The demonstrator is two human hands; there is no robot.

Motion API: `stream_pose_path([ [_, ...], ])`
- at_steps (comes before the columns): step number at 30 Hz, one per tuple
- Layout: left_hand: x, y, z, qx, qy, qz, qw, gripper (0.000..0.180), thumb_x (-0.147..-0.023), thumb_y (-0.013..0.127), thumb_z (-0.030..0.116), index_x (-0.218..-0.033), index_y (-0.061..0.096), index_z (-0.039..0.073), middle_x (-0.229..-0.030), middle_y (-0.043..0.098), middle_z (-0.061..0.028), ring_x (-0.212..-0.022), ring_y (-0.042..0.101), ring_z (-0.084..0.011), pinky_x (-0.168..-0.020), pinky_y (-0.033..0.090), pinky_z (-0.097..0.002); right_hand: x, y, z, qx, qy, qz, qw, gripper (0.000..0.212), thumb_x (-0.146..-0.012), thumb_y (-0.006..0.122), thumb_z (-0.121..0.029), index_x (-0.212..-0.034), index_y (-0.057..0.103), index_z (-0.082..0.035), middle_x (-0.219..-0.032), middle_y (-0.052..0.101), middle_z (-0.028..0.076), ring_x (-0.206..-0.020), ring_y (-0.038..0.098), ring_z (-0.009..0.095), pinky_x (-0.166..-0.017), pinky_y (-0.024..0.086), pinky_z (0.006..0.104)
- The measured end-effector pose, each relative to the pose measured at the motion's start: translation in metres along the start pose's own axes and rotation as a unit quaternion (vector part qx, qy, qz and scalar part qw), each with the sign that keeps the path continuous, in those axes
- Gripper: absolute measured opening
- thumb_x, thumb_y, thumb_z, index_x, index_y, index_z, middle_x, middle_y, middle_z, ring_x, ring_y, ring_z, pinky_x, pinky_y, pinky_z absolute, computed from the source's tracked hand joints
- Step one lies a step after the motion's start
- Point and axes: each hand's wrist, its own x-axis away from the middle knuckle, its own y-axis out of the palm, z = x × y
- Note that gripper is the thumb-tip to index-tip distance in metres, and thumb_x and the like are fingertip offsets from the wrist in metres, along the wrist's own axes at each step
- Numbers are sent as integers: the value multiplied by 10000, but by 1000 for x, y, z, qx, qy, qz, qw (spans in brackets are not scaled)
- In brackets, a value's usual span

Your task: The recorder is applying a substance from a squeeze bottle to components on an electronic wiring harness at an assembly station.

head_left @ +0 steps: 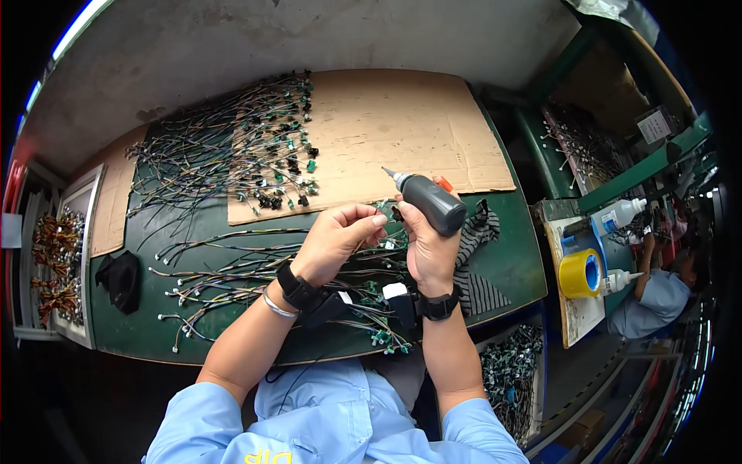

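My right hand [431, 251] is wrapped round a black squeeze bottle [437, 206], tilted so its thin nozzle points up and to the left. Close beside it, my left hand [340, 238] pinches a wire harness with a small green connector [381, 206] at its end; the wires are partly hidden by the fingers. Below both hands, several multicoloured wire harnesses [224, 273] lie across the green tabletop [514, 255], their white plugs toward the left. A bundle of green connectors [384, 339] rests near the table's front edge, under my wrists.
A large pile of wire harnesses [209, 155] covers the back left, partly on a cardboard sheet [394, 116]. A striped cloth [483, 240] lies right of my hand, a black cloth [118, 280] far left. Yellow tape [580, 273] stands on the side bench; a co-worker [653, 301] is beyond.
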Motion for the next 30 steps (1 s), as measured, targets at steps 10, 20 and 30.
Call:
stream_pose_path([
  [10,4,6,-3,-43,33,22,998,153,-891,596,151,-946,604,9,-793,612,-11,-721,555,-65,-680,447,-190,-3,2,0,78,-98,-4,992,552,-777,654,37,-1245,367,-14,-1087,545,133,-865,604,183,-722,511,255],
  [20,-4,-7,-5,-140,173,105,969,142,-867,618,111,-900,621,-27,-753,626,-11,-678,555,-49,-629,452,-195,3,-13,-11,21,-237,79,968,570,-768,655,-484,-1034,506,-2,-898,580,125,-772,608,256,-601,498,304],
  [30,2,0,-2,-231,202,121,944,159,-867,630,141,-878,626,-17,-731,614,2,-665,529,-39,-611,435,-186,5,-6,-11,71,-231,87,967,529,-785,652,-455,-1004,522,8,-883,583,124,-780,611,262,-594,501,318],
])
